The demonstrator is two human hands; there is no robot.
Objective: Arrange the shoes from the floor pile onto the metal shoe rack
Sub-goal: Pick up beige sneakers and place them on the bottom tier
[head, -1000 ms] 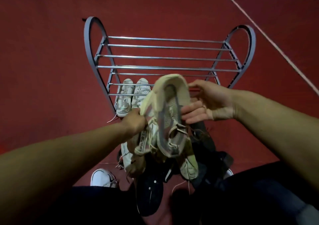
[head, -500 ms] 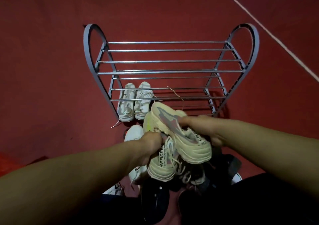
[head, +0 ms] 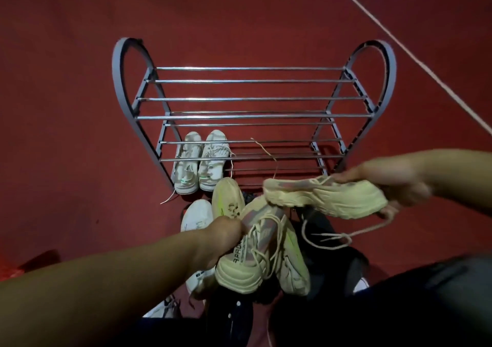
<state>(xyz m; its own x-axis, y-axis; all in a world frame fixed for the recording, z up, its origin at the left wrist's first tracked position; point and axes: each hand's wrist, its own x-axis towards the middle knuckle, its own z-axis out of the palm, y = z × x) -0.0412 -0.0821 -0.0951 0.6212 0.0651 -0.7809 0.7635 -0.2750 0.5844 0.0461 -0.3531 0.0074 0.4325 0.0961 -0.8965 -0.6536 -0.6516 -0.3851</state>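
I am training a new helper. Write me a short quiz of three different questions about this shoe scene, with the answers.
1. True or false: the right hand holds a cream sneaker lifted on its side, its lace hanging loose.
2. Multiple choice: where does the pale pair of sneakers stand on the metal shoe rack?
A. top tier, right end
B. lowest tier, left end
C. middle tier, centre
3. Fill in: the left hand has its grip on the second ____ sneaker above the floor pile.

Key: 1 true; 2 B; 3 cream.
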